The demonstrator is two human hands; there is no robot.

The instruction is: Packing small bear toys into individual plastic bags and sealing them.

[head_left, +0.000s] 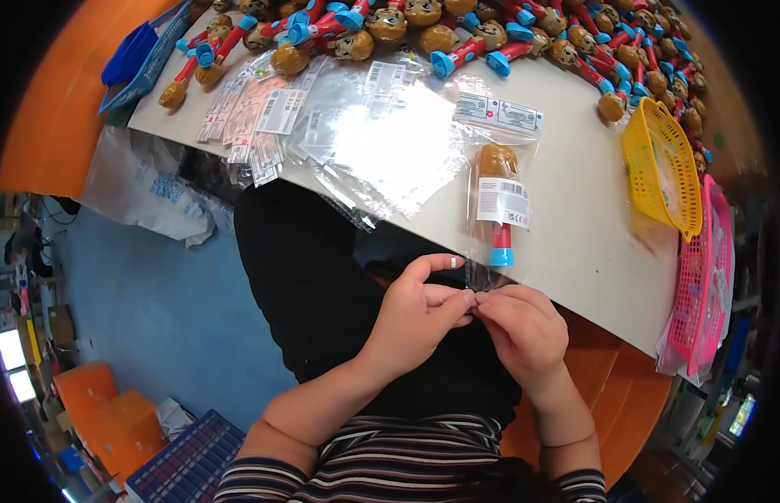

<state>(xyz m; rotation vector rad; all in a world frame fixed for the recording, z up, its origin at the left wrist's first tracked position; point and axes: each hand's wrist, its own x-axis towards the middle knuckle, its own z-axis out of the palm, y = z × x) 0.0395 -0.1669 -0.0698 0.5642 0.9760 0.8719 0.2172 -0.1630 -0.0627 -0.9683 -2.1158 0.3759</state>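
A clear plastic bag (471, 197) lies at the table's front edge, its lower end hanging over toward me. Inside it is a toy (501, 237) with a brown rounded head, a red stem and a blue base, head away from me. A white printed label (503, 202) covers its middle. My left hand (417, 312) pinches the bag's lower end between thumb and fingers, its index finger stretched along the edge with a small white patch at the tip. Fingertip to fingertip with it, my right hand (526, 325) is closed on the same end.
Many similar toys (387, 25) are heaped along the table's far side. Flat clear bags (335, 138) and printed labels (239, 109) lie at the left. A blue basket (159, 63) stands far left, yellow (658, 159) and pink baskets (696, 310) at the right edge.
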